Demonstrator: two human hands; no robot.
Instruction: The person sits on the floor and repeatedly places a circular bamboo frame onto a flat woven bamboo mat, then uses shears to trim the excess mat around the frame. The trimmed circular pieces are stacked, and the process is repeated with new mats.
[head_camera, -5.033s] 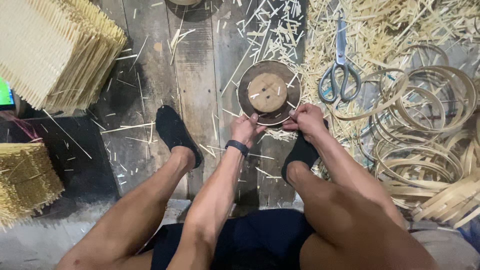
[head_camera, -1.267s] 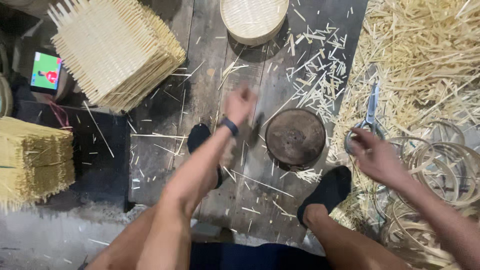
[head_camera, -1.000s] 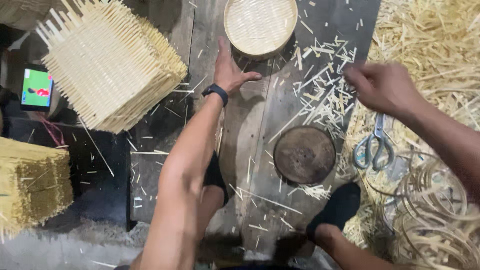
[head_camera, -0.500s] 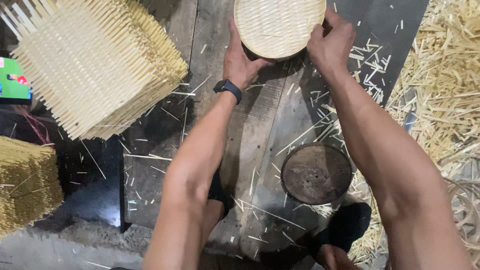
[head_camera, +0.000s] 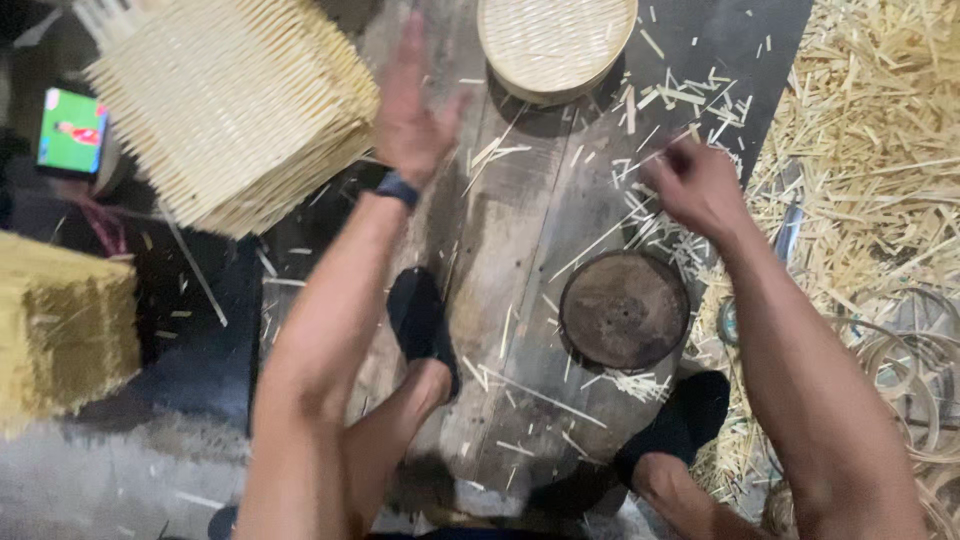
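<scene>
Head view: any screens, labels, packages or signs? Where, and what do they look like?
Phone: far left edge, beside the stack of woven mats, left of the left hand; small lit rectangular screen, mostly green with a reddish patch and a pale band on top.
No packages, labels or signs show.

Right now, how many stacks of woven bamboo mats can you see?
2. A pale stack of woven mats lies at upper left, beside the left hand. A yellower stack sits at the left edge, partly cut off, so more may be hidden.
</scene>
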